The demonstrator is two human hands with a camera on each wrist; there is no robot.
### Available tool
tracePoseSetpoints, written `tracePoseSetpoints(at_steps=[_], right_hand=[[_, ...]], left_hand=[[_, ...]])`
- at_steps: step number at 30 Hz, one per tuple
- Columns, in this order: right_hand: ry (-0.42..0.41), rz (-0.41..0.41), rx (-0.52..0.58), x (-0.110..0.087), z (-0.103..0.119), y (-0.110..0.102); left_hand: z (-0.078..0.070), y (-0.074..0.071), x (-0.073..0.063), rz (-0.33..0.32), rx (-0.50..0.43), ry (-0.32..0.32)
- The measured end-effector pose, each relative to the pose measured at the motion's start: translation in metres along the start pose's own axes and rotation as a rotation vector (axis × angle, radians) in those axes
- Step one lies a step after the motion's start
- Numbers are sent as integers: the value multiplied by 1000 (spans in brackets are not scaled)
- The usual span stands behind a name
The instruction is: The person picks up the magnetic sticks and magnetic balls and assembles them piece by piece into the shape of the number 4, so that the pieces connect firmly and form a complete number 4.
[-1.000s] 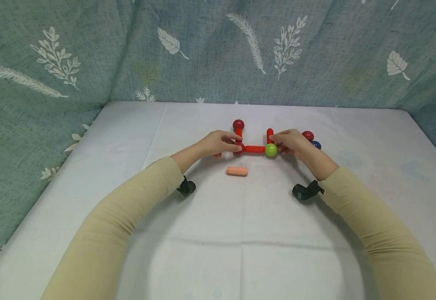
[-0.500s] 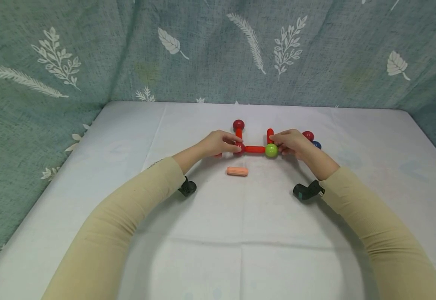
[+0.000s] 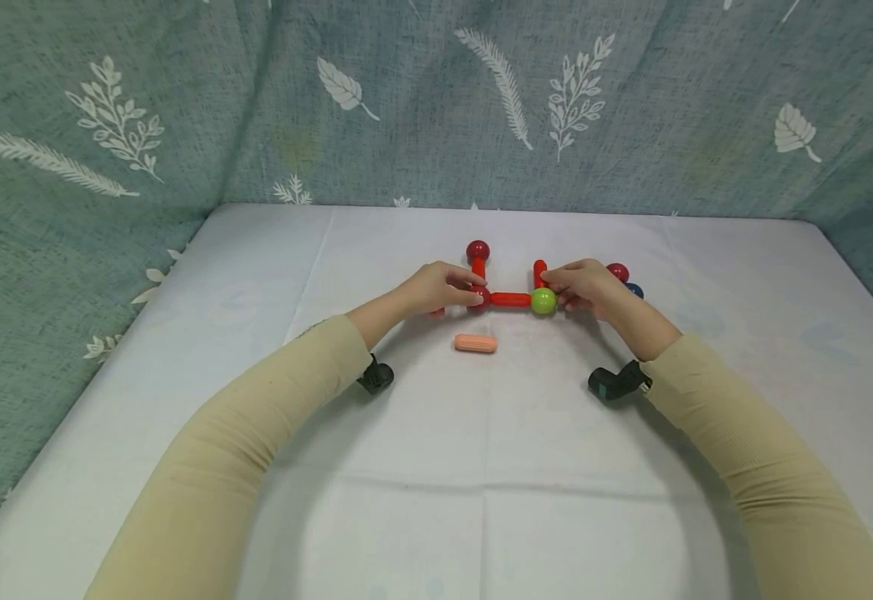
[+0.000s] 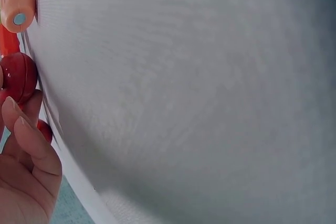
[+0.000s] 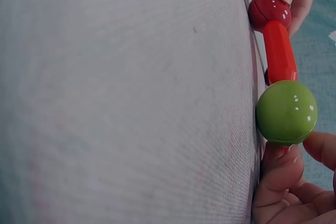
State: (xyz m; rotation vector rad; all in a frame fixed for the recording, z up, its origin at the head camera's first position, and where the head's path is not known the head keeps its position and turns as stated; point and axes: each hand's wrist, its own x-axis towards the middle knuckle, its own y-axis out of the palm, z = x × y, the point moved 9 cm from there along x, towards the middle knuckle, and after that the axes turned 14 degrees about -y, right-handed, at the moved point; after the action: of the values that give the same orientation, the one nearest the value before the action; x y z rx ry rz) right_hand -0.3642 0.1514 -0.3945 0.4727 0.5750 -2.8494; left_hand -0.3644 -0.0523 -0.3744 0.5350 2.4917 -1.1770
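In the head view, my left hand (image 3: 430,288) pinches a red ball (image 3: 484,298) between thumb and fingers. From that ball a red rod runs back to another red ball (image 3: 477,250). A second red rod (image 3: 511,299) links the held ball to a green ball (image 3: 544,301). My right hand (image 3: 588,287) pinches an upright-pointing red rod (image 3: 539,272) just behind the green ball; the right wrist view shows its thumb and finger close against that ball (image 5: 286,113). The rod's lower end is partly hidden by the green ball and fingers.
A loose peach rod (image 3: 475,343) with a metal end lies in front of the joined pieces. Beyond my right hand sit a red ball (image 3: 618,272) and a blue ball (image 3: 634,290), partly covered. A leaf-patterned curtain (image 3: 436,108) hangs behind the white-covered table (image 3: 436,433).
The red rod at my right fingers has shifted very slightly toward the green ball. Both hands otherwise hold almost the same positions.
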Motion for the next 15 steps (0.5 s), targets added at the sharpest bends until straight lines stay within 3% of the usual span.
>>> tracePoseSetpoints(at_steps=[9, 15], right_hand=[[-22, 30, 5, 2, 0, 1], [-24, 36, 1, 2, -1, 1]], left_hand=[[-5, 0, -3, -43, 76, 13], [-20, -5, -9, -159, 136, 136]])
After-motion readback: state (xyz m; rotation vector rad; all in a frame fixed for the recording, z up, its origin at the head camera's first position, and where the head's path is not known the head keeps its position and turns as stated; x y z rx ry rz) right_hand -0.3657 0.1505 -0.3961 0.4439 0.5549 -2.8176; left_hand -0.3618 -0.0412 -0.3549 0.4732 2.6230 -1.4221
